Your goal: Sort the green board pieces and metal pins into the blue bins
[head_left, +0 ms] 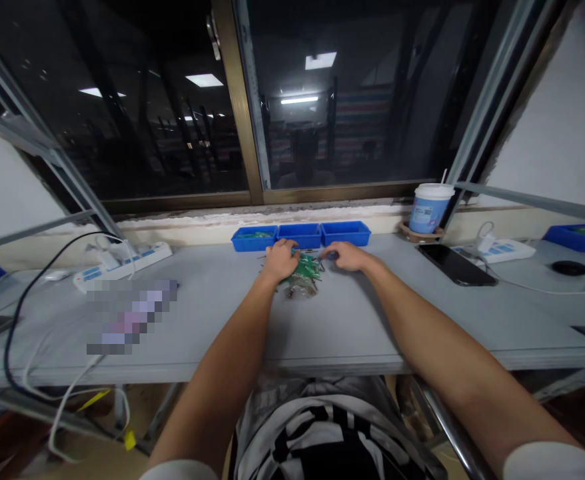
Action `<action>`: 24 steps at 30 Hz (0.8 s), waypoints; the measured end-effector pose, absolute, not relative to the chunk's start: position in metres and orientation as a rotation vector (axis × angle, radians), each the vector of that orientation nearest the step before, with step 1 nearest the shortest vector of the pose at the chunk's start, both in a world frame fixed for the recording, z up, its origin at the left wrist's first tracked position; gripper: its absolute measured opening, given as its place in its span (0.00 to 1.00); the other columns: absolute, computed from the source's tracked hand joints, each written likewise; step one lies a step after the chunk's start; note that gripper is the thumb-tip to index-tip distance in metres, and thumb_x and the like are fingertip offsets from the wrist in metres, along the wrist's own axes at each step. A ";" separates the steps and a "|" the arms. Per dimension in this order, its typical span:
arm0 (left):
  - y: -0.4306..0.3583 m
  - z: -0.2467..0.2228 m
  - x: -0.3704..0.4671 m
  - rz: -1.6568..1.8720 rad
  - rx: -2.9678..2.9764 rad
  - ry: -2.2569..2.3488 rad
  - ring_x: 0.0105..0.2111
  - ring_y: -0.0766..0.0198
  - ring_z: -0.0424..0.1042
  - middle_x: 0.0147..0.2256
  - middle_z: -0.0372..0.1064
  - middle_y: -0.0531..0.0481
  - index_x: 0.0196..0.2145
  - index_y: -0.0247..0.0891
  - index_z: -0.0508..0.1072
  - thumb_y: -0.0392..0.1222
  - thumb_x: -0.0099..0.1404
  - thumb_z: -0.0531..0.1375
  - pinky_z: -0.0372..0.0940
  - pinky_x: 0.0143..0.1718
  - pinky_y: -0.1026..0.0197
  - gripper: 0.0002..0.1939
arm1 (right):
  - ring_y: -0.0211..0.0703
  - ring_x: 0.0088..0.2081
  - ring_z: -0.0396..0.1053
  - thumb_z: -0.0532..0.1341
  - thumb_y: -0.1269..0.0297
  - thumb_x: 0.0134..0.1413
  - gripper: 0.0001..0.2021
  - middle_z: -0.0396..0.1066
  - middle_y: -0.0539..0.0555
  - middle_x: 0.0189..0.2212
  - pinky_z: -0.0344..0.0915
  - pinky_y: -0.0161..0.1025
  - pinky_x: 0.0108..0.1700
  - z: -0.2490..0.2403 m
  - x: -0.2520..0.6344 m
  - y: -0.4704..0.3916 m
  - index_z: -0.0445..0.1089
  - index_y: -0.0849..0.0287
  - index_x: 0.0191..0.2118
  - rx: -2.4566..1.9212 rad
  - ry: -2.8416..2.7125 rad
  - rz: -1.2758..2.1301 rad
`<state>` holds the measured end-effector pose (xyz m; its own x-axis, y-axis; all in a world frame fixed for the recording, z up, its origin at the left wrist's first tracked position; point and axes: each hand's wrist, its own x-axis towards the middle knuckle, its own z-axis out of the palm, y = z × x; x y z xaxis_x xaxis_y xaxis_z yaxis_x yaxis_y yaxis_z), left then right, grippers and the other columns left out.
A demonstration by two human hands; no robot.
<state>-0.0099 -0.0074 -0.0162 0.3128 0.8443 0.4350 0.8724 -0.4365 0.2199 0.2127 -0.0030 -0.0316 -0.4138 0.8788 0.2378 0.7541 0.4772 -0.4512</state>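
A small heap of green circuit boards (308,268) with thin dark leaded parts lies on the grey table, in front of the blue trays. At its near side is a crumpled clear plastic bag (300,288). My left hand (282,260) rests on the heap's left side, its fingers spread and touching the pieces. Just right of the heap is my right hand (345,256), fingers bent and drawn together toward the pieces. Something small and dark shows at its fingertips, too blurred to name.
Behind the heap stand three blue trays; the left tray (254,239) holds green pieces. To the right are a lidded cup (430,208), a black phone (456,264) and a power strip (507,251). Another power strip (122,265) and a black cable (15,320) lie left.
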 end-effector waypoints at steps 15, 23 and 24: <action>-0.009 -0.015 -0.009 -0.724 -2.527 -1.641 0.51 0.52 0.64 0.48 0.68 0.42 0.45 0.39 0.72 0.43 0.64 0.52 0.57 0.51 0.50 0.15 | 0.41 0.31 0.69 0.60 0.63 0.47 0.07 0.74 0.54 0.27 0.59 0.33 0.34 -0.036 0.185 -0.007 0.74 0.58 0.27 -1.569 -2.200 0.284; -0.011 -0.014 -0.009 -0.718 -2.554 -1.650 0.52 0.52 0.64 0.48 0.69 0.42 0.45 0.39 0.71 0.43 0.64 0.52 0.56 0.52 0.49 0.15 | 0.45 0.33 0.70 0.59 0.69 0.45 0.05 0.75 0.59 0.30 0.58 0.36 0.31 -0.039 0.179 -0.008 0.72 0.58 0.24 -1.749 -2.260 0.105; -0.011 -0.014 -0.009 -0.721 -2.561 -1.641 0.51 0.52 0.64 0.48 0.69 0.42 0.45 0.39 0.71 0.43 0.64 0.53 0.56 0.52 0.49 0.15 | 0.46 0.33 0.70 0.59 0.70 0.44 0.04 0.74 0.59 0.30 0.58 0.36 0.32 -0.038 0.180 -0.008 0.71 0.58 0.25 -1.757 -2.263 0.101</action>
